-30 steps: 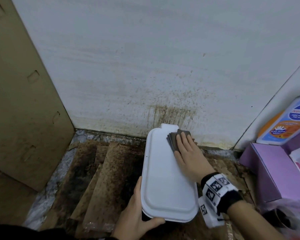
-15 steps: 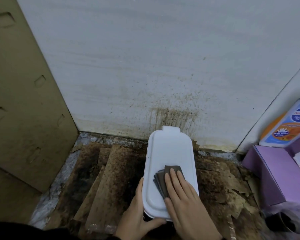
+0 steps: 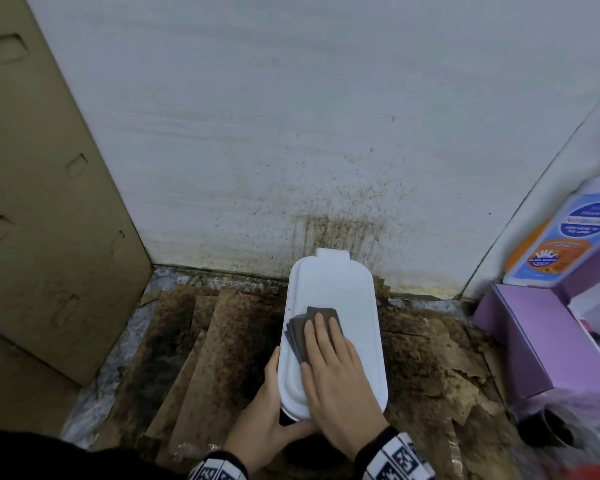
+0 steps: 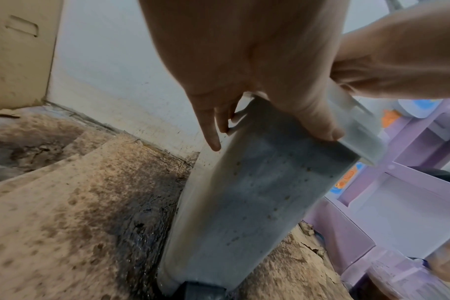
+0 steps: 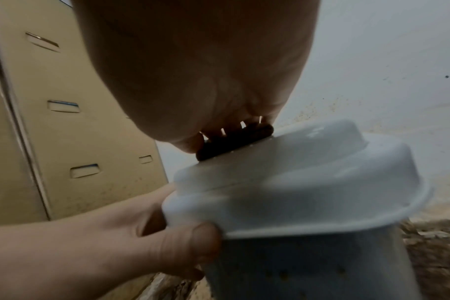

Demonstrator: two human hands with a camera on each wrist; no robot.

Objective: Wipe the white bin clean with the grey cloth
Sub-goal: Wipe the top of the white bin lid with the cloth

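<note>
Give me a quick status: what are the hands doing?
Right hand flat, pressing folded grey cloth on white plastic bin's lid. Left hand grips bin's near rim. Nothing blocking the lid; brown specks on bin's side.

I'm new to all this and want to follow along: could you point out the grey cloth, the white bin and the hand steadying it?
grey cloth point(image 3: 321, 315): head view, far edge past the fingertips.
white bin point(image 3: 340, 289): head view, bare lid top.
left hand point(image 3: 264, 415): head view, back of the hand gripping the bin's near rim.
</note>
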